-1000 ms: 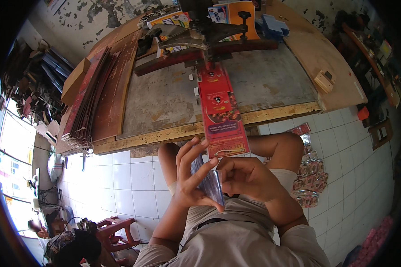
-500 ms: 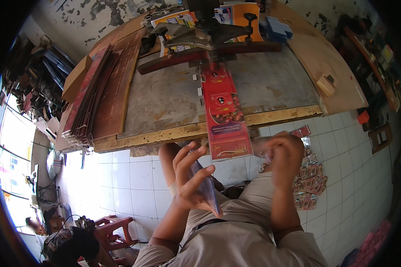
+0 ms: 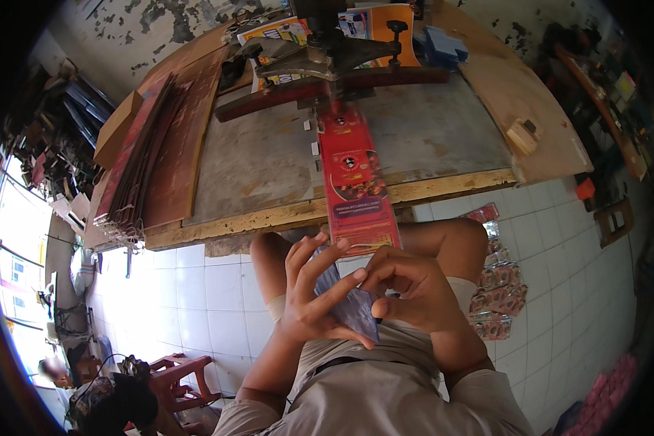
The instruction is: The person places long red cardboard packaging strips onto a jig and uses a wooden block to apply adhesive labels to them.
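Note:
My left hand (image 3: 316, 291) holds a thin, flat bluish stack (image 3: 349, 312), which looks like plastic sheets, tilted above my lap. Its fingers are spread along one side, with the thumb below. At the stack's right edge, my right hand (image 3: 407, 291) is closed with fingers curled and thumb bent in; whatever it pinches is hidden. Just beyond both hands, a long red printed strip (image 3: 350, 171) lies on the grey tabletop (image 3: 269, 152). The strip's near end hangs over the wooden front edge, and its far end runs under a dark metal press (image 3: 330, 69).
Long red-brown boards (image 3: 142, 145) lie on the table's left. A small wooden block (image 3: 523, 136) and blue packets (image 3: 445, 45) sit toward the right. Several packaged red pieces (image 3: 498, 298) lie on the tiled floor right of my leg. A red stool (image 3: 182, 385) stands at lower left.
My right hand has moved left from beside my right knee to the bluish stack, its fingers now at the edge. The left hand still holds the stack. The view has shifted slightly.

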Available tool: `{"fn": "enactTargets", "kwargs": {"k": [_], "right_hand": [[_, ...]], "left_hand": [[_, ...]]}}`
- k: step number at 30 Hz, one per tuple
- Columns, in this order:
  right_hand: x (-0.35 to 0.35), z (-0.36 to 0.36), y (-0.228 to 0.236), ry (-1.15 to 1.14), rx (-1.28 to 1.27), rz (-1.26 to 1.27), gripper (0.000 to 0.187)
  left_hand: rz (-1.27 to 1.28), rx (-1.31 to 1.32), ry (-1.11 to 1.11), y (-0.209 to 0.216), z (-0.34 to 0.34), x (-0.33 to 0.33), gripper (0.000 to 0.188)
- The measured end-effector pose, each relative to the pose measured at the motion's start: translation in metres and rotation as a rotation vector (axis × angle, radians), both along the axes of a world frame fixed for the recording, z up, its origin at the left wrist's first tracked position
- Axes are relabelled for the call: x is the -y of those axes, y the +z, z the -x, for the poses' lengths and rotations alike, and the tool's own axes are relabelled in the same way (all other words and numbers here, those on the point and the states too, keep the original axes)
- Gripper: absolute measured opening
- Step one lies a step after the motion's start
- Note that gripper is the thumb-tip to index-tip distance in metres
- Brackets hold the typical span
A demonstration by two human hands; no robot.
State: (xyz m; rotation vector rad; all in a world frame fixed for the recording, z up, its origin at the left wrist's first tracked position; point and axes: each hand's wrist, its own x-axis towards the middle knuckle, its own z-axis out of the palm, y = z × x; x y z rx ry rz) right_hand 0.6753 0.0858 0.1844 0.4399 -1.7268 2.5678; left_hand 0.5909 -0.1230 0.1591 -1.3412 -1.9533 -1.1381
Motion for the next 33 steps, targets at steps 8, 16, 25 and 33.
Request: {"fn": "enactTargets", "kwargs": {"k": [8,16,25,33], "right_hand": [[0.001,0.006,-0.011,0.102,0.038,0.086,0.023],[0.0,-0.001,-0.009,0.042,0.192,0.048,0.008],[-0.058,-0.013,0.018,-0.33,0.148,-0.051,0.017],[-0.128,0.059,0.1,-0.451,-0.047,-0.63,0.035]], "left_hand": [[-0.013,0.003,-0.011,-0.003,0.001,0.001,0.112],[-0.244,0.142,-0.117,-0.01,-0.001,-0.003,0.098],[-0.808,0.508,-0.068,-0.006,0.02,0.049,0.098],[-0.815,0.465,0.125,-0.001,0.029,0.047,0.139]]}}
